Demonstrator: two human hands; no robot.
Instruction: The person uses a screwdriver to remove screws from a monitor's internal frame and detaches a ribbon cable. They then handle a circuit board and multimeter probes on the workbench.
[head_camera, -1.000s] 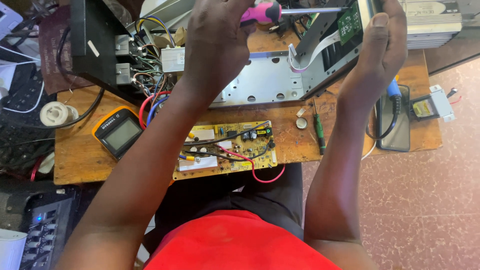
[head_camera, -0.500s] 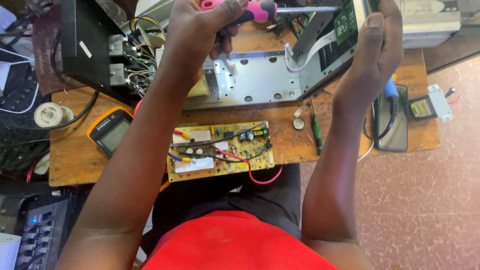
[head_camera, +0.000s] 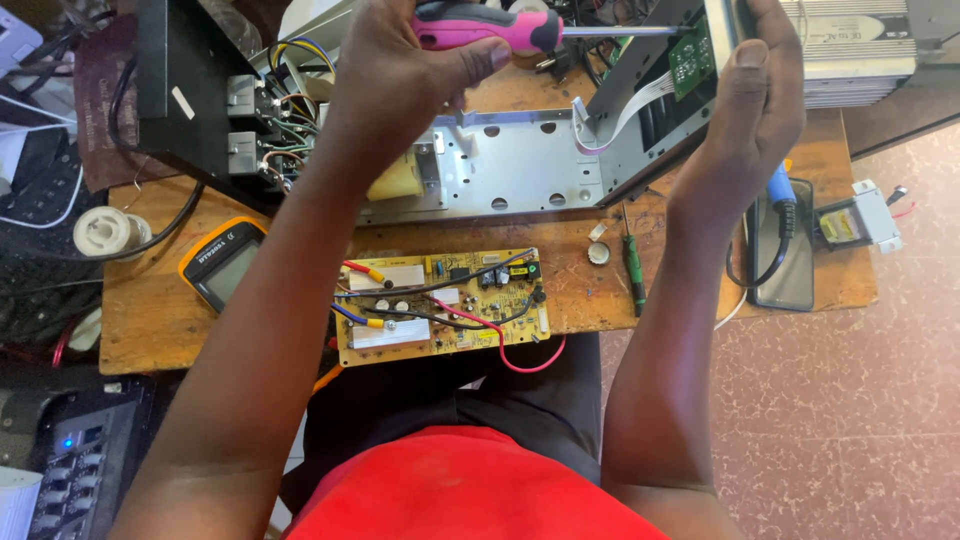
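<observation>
yellow circuit board (head_camera: 440, 308) lies at table (head_camera: 150, 340) near edge | green screwdriver (head_camera: 634, 272) beside it | left hand (head_camera: 400, 70) fingers closed around pink screwdriver (head_camera: 490, 27), its shaft reaching the small green board (head_camera: 690, 57) | right hand (head_camera: 755, 100) grips metal case (head_camera: 520, 165) panel at far edge, fingers seemingly wrapped behind it

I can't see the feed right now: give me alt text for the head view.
The left hand holds a pink-handled screwdriver with its tip at a small green circuit board, which the right hand steadies on an open metal chassis. A yellow circuit board and a multimeter lie on the wooden bench.
</observation>
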